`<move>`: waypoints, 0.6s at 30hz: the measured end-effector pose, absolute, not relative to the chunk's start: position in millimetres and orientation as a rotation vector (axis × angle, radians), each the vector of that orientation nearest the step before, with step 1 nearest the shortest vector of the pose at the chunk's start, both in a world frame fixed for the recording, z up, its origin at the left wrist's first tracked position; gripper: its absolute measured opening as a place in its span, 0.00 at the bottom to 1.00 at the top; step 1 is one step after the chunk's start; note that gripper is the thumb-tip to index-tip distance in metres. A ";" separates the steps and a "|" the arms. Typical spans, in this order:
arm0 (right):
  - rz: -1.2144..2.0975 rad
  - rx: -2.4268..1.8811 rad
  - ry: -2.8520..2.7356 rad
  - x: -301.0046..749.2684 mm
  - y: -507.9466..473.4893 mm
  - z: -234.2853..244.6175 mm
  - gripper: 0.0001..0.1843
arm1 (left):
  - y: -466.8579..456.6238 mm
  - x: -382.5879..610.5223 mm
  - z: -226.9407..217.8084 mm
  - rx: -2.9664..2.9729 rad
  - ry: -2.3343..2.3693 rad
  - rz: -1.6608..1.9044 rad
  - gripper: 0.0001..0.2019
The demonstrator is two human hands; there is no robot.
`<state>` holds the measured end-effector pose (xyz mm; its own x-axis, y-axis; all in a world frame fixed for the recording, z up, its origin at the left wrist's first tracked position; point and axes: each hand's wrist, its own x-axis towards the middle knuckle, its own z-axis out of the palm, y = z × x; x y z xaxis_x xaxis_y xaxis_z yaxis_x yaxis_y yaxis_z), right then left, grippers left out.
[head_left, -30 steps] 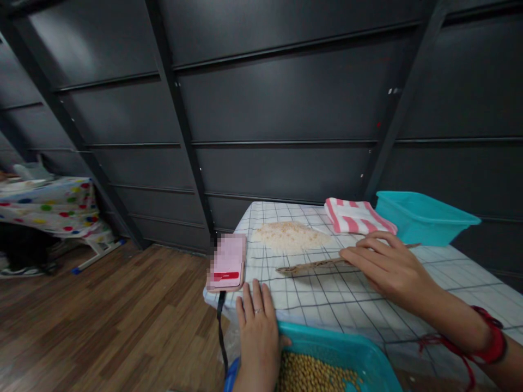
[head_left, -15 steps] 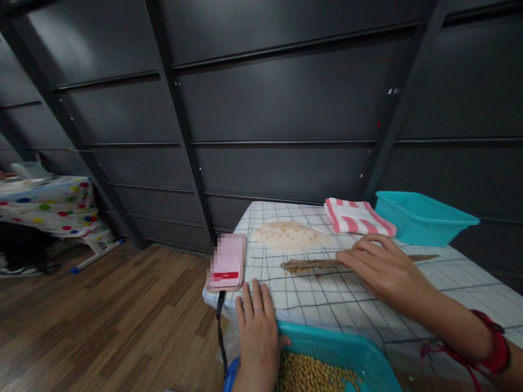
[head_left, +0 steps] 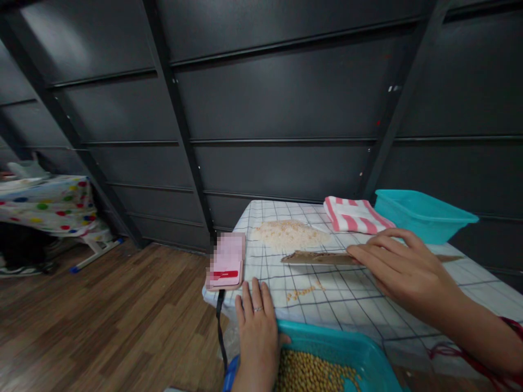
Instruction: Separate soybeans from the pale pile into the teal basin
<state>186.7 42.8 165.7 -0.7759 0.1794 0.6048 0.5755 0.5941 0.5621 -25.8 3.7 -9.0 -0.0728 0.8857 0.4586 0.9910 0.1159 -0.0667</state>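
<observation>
Fingers of the right hand [head_left: 402,267] are being closed over a wooden strip [head_left: 316,257] lying across the checked tablecloth [head_left: 351,302], just before the rice heap [head_left: 290,234]. The left hand [head_left: 257,332] is being rested flat, fingers together, against the teal basin [head_left: 327,333].

right hand [head_left: 402,269] holding wooden slat [head_left: 318,257] | left hand [head_left: 257,332] flat against near teal tub [head_left: 327,333] | rice pile [head_left: 290,234] behind slat

Bare tabletop [head_left: 351,296] lies open between the wooden strip [head_left: 316,257] and the near bean tub [head_left: 327,337]. Beyond the strip, the grain pile [head_left: 290,234], striped cloth [head_left: 355,216] and far tub [head_left: 425,215] crowd the back edge.
</observation>
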 end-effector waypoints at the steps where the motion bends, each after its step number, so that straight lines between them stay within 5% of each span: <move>1: -1.093 -0.611 -2.328 187.2 43.7 165.5 0.16 | 3.6 -25.8 -8.9 -1.823 -2.017 -0.373 0.45; 14: -0.867 -0.644 -2.414 172.4 7.9 156.3 0.22 | 3.0 -26.5 -9.0 -1.839 -2.004 -0.404 0.44; 18: -0.868 -0.569 -2.392 178.3 -15.3 147.1 0.20 | 4.1 -26.8 -12.8 -1.795 -1.969 -0.436 0.35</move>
<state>178.3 -15.3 147.1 -0.7721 0.2028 0.6022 0.5418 0.7053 0.4571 -26.8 4.1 -12.8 -0.0626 0.8543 0.5160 0.9923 0.1088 -0.0597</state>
